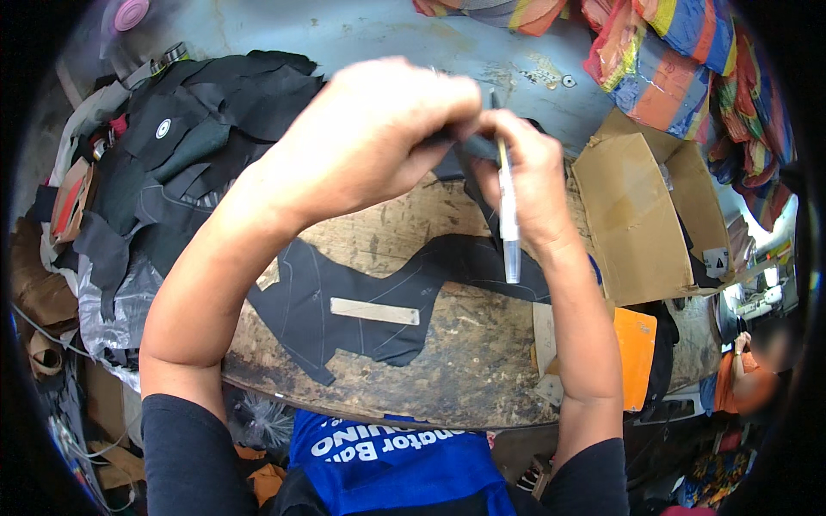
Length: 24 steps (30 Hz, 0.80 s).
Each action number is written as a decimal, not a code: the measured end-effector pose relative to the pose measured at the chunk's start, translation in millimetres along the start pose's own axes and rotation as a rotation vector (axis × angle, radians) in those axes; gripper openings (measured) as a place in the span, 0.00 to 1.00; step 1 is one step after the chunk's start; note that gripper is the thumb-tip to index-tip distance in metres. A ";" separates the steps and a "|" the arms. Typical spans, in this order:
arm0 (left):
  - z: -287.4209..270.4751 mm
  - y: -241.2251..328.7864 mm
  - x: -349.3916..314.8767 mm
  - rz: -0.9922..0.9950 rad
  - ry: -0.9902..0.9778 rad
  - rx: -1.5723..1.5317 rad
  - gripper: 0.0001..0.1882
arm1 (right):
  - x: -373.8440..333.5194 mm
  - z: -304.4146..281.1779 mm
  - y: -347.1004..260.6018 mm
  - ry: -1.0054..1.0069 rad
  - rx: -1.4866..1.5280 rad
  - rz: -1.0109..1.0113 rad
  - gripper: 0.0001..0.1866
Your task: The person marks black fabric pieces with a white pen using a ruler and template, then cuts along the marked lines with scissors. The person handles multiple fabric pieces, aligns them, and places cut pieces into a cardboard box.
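Head view: looks like marking-out partway along, judging by thin pale lines already drawn over the black cut piece [413, 284], already trimmed to a curved, notched outline and lying flat on the worn wooden desk [490, 353], in front of the person's body. Bears a pale flat strip [374, 311] on its broad part, not matched by any second strip in sight. Seems unfinished, given the pen [508, 202] in use or at the ready; impossible to tell how much remains. Clasps that pen in the right hand [535, 172], with a firm grip between thumb and fingers, above the narrow part of the black piece. Curls the fingers of the left hand [387, 120] close beside it, by some dark material [479, 196] showing between the hands; cannot tell, for blur and overlap, whether that grip pinches anything. Runs, for the pen, nearly straight away from the body along the long axis, slim end far and a little leftward, clear end near and a little rightward; unclear which end writes. Stretches, for the black piece, mainly left to right, broad at left, narrowing and curving rightward until hidden at the right forearm. Lies, for the strip, left to right too, dipping slightly nearer at its right end.
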<state>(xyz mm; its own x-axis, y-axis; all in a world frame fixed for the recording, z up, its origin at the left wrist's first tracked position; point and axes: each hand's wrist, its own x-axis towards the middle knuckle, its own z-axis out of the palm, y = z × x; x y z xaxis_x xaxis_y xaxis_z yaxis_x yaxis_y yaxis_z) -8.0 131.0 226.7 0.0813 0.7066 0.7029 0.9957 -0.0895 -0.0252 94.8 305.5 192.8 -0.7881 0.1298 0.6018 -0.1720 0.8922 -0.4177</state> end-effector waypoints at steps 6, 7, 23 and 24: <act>-22.6 10.7 -82.2 -0.326 0.395 0.037 0.21 | -25.5 -79.3 29.9 0.390 0.013 0.179 0.14; -15.7 16.8 -108.5 -0.398 0.297 0.018 0.20 | -32.3 -108.3 52.3 0.474 0.074 0.221 0.15; 29.0 57.7 -266.9 -1.350 -0.152 0.250 0.31 | -153.4 -167.2 153.8 0.698 -0.560 0.134 0.06; 30.3 53.5 -263.5 -1.329 -0.199 0.280 0.30 | -157.9 -107.9 121.5 0.480 -0.102 0.254 0.10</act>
<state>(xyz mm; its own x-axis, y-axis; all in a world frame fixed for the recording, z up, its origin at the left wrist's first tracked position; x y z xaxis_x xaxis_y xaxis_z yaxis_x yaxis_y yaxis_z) 25.2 -38.7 18.6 -0.9509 0.2378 0.1983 0.3018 0.8545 0.4228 262.1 440.1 120.5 -0.4353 0.5082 0.7431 0.0656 0.8412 -0.5368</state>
